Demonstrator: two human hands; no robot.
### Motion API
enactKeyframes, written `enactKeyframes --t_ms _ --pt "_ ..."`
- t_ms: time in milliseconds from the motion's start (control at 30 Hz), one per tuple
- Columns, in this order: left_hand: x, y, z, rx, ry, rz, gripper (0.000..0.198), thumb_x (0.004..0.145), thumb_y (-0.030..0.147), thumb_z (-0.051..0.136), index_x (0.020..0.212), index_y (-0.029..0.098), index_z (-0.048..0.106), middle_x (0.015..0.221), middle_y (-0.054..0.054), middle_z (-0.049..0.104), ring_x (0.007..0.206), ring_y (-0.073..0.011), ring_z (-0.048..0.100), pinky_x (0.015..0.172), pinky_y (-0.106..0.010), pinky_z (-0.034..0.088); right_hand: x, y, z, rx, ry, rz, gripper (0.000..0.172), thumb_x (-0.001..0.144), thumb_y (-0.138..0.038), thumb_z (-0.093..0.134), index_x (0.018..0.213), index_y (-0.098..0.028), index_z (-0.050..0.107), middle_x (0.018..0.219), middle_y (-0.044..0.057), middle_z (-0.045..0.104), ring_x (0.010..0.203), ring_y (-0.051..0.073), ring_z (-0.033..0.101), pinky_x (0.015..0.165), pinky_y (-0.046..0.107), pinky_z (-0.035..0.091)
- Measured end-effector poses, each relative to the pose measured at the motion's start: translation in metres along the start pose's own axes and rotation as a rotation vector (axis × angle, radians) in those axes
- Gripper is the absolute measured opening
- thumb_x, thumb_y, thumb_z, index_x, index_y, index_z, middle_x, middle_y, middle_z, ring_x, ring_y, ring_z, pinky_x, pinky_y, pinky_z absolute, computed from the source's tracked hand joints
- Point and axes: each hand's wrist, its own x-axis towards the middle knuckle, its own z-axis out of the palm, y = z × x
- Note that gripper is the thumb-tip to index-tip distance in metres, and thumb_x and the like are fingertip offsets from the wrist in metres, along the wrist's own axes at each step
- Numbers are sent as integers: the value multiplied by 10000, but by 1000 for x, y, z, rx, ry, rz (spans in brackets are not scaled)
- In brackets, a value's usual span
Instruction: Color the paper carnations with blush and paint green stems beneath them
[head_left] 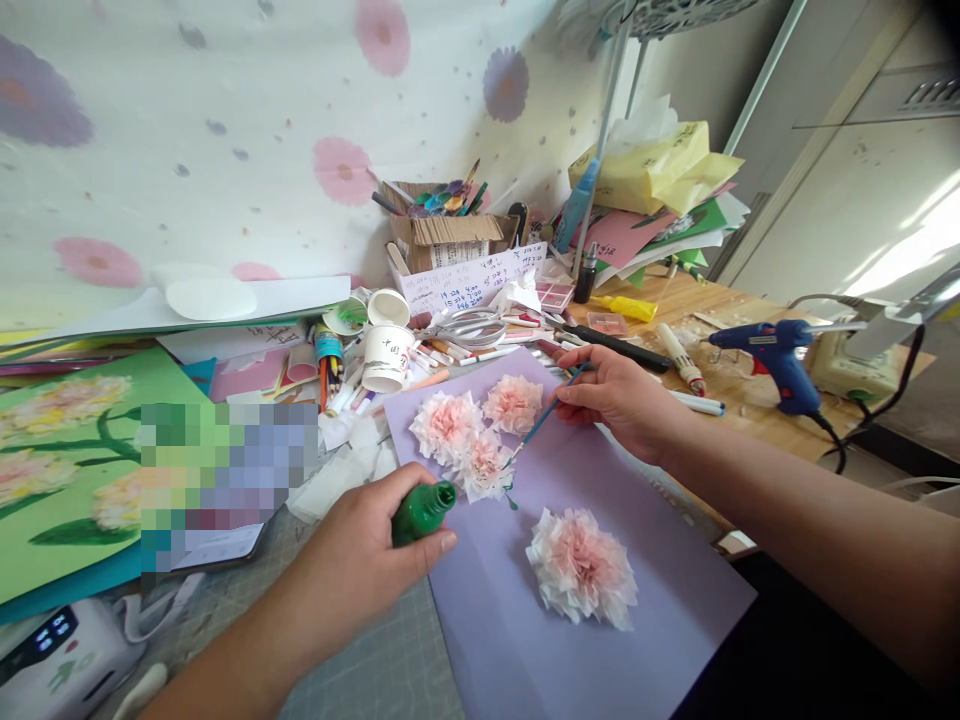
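Observation:
My left hand (367,555) is closed round a small green paint bottle (421,509) at the left edge of a lilac sheet of paper (525,600). A thin blue paintbrush (547,412) is pinched in my right hand (619,400), its tip touching the paper just below a cluster of three pink tissue-paper flowers (476,430). A small green painted mark lies at the brush tip. A fourth, larger pink flower (581,568) sits lower on the sheet, apart from both hands.
A green picture with painted flowers (67,450) lies at left on a cutting mat (390,670). White paper cups (388,355), scissors (469,328), pens and a cardboard box of pencils (442,235) crowd the back. A blue glue gun (776,355) rests at right.

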Motion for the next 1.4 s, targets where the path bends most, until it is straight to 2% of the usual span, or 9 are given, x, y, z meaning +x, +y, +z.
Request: enactKeyframes --t_ms 367,700,1167,1400 --pt "0 -2 -2 40 -21 -2 193 813 426 593 826 250 515 740 34 604 732 -235 562 651 -315 377 -2 -5 0 54 11 15 294 733 -71 665 908 -218 480 594 -36 679 487 97 604 512 197 472" --pt "1 -2 0 44 11 10 194 784 434 588 790 250 527 719 32 616 715 -239 575 621 -304 371 -2 5 5 49 -48 -5 330 712 -118 712 933 -235 497 584 -49 651 521 146 633 518 240 487" --pt "0 1 -1 53 -9 8 178 796 414 584 810 247 522 743 24 625 738 -243 585 653 -316 391 -1 -2 -1 66 2 30 321 693 -94 706 881 -232 484 604 -34 679 490 116 602 505 214 467" --pt "0 0 0 29 0 17 188 793 420 592 793 245 523 752 19 643 747 -252 592 655 -326 394 3 9 0 45 -43 19 314 724 -125 719 927 -244 511 614 -43 677 542 142 643 534 238 501"
